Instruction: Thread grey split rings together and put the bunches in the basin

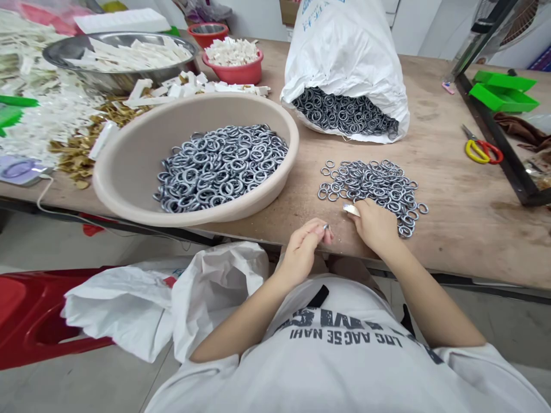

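My left hand [303, 244] is over the table's front edge, its fingertips pinched on a small grey ring [326, 227], mostly covered by the fingers. To its right, my right hand [375, 225] is closed around a small white piece [352, 210] that sticks out past the thumb; its exact kind does not show. That hand lies against the near side of a loose pile of grey rings [372, 180] on the table. Many more such rings [232, 166] fill a large beige basin [124, 189] to the left.
Behind the pile, a white sack [344, 51] lies with its mouth towards me, full of rings. Scissors [482, 152] and green trays [501, 92] are at the right. A steel bowl [116, 71], a red bowl [236, 71] and heaps of white plastic parts [47, 115] crowd the left.
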`<state>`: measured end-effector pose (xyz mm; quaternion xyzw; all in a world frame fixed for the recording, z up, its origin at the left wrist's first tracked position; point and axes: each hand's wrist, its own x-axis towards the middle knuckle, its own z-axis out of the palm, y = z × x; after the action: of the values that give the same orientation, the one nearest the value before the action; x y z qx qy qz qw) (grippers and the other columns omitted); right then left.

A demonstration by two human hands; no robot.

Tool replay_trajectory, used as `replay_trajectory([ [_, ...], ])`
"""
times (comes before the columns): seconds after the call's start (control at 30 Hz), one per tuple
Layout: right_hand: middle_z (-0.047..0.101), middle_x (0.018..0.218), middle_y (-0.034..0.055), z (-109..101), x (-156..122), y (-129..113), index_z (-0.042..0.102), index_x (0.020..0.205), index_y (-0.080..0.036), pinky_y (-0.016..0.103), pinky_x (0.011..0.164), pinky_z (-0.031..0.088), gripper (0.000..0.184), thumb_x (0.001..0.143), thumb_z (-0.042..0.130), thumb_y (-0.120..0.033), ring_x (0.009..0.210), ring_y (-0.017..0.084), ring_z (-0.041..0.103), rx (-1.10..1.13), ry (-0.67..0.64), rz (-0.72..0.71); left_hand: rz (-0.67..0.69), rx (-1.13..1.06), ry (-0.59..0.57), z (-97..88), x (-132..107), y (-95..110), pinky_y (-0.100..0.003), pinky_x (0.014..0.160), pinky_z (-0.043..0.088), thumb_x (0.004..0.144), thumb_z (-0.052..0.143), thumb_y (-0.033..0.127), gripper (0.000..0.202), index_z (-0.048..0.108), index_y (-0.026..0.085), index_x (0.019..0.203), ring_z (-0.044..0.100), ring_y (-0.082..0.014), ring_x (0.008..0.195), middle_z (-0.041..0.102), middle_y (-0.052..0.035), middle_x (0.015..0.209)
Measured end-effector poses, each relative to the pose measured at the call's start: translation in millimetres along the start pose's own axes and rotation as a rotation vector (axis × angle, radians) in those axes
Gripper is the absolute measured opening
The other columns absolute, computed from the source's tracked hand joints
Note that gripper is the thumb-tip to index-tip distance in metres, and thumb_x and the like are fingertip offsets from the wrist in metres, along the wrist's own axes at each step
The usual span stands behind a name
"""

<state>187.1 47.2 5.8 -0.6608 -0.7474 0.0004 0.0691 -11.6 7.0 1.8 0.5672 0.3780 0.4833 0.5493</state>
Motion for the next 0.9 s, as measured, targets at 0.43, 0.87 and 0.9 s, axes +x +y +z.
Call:
replay_trajectory([
  [0.43,0.062,0.095,0.004,-22.8,-32.6,13.1,0.061,0.104,-0.023,0.028,0.074,0.044,0.017,0.093,0.054,-0.012,0.086,0.017,0.058,0.811,0.091,-0.632,-0.557,-0.424,-0.399,8.2,3.2,0.7,-0.022,0.056,0.042,0.088,0.061,0.057,0.043,0.06,0.015,0.087,0.051,-0.0083,0.057,0.061,-0.003,0.078],
  [0.87,0.059,0.08,0.0,-14.6,-50.1,-9.3,0.062,0.093,-0.021,0.028,0.066,0.039,0.021,0.095,0.06,-0.042,0.072,0.014,0.052,0.986,0.15,-0.221,-0.386,-0.53,-0.122,24.5,-6.0,3.0,-0.02,0.052,0.039,0.092,0.06,0.048,0.037,0.05,0.016,0.077,0.04,-0.0056,0.05,0.047,0.0042,0.065],
  [0.9,0.057,0.078,0.0,-17.0,-53.2,-9.2,0.062,0.089,-0.021,0.028,0.066,0.037,0.022,0.096,0.06,-0.041,0.071,0.014,0.051,0.925,0.149,-0.278,-0.386,-0.536,-0.114,24.3,-6.2,3.2,-0.02,0.051,0.039,0.092,0.061,0.048,0.037,0.05,0.016,0.077,0.039,-0.0056,0.05,0.046,0.0044,0.064],
])
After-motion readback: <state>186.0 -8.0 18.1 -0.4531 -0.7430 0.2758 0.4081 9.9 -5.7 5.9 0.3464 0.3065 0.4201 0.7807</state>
